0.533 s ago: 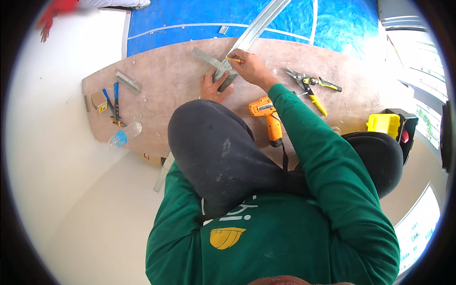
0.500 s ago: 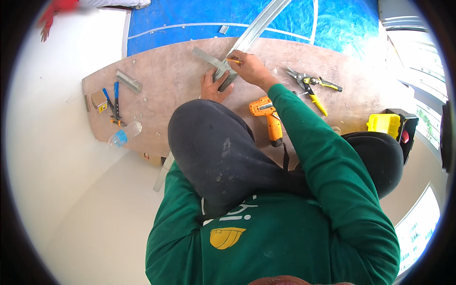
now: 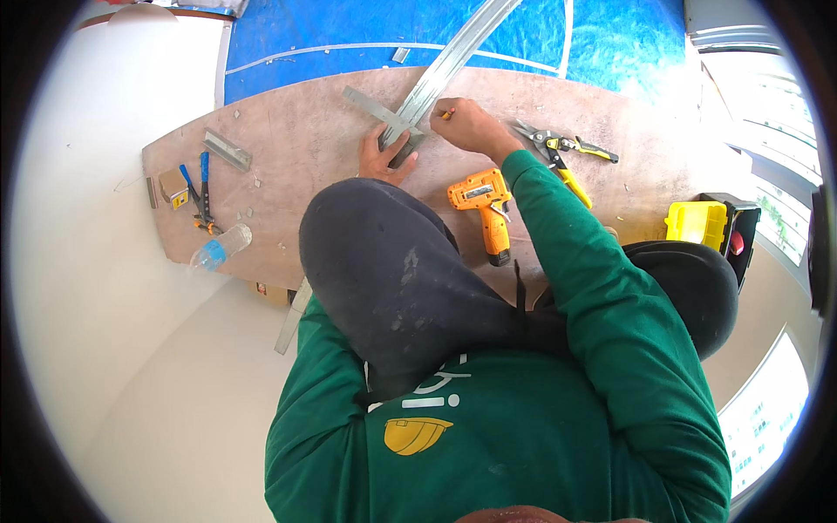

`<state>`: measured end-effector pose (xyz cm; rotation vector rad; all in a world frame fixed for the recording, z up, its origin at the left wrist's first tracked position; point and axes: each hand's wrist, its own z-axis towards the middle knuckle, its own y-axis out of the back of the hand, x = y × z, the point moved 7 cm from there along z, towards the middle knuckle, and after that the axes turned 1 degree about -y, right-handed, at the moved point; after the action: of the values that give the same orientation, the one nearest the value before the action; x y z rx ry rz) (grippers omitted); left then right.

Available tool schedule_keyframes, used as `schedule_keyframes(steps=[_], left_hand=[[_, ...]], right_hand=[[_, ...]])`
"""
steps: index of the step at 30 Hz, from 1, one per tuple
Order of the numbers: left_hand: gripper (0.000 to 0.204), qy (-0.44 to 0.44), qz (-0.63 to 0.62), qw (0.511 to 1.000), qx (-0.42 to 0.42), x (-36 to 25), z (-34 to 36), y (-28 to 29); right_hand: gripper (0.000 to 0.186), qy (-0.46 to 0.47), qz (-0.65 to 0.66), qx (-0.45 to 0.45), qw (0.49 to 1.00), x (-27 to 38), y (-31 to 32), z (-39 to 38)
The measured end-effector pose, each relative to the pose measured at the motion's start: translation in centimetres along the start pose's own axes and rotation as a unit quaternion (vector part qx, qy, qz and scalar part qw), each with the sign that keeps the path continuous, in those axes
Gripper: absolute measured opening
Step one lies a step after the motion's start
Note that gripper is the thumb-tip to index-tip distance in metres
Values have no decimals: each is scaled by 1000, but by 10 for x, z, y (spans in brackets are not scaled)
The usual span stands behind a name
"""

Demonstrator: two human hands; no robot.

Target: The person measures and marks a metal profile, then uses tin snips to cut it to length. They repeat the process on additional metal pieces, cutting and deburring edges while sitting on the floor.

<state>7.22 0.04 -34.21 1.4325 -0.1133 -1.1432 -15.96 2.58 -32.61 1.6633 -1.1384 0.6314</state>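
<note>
Shiny, ridged metal forms the long channel (image 3: pixel 453 63), matt, scuffed wood the board (image 3: pixel 301 144). The blue sheet (image 3: pixel 349 22) looks like glossy, wrinkled plastic; the drill (image 3: pixel 493 228) wears smooth orange plastic.

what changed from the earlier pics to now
The right hand has moved a little right, away from the metal channel, still holding the orange pencil. The red sleeve at upper left has gone from view. The whole view has shifted slightly.

Unchanged: the left hand at the channel's near end, the crosswise metal bar, drill and snips.
</note>
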Motion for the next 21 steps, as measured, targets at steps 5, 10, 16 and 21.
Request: schedule_keyframes(steps=[5,10,16,21], left_hand=[[47,25,14,1000,-1,4,-14,4],[43,41,73,996,-18,-8,-18,15],[41,59,128,990,-28,-28,-25,23],[42,7,78,996,-52,-31,-19,15]], right_hand=[[34,-2,123,-47,991,-15,-2,-4],[34,-54,184,-42,981,-35,-2,-6],[35,-48,187,-63,979,-35,10,-3],[35,-39,208,-61,975,-30,6,-7]])
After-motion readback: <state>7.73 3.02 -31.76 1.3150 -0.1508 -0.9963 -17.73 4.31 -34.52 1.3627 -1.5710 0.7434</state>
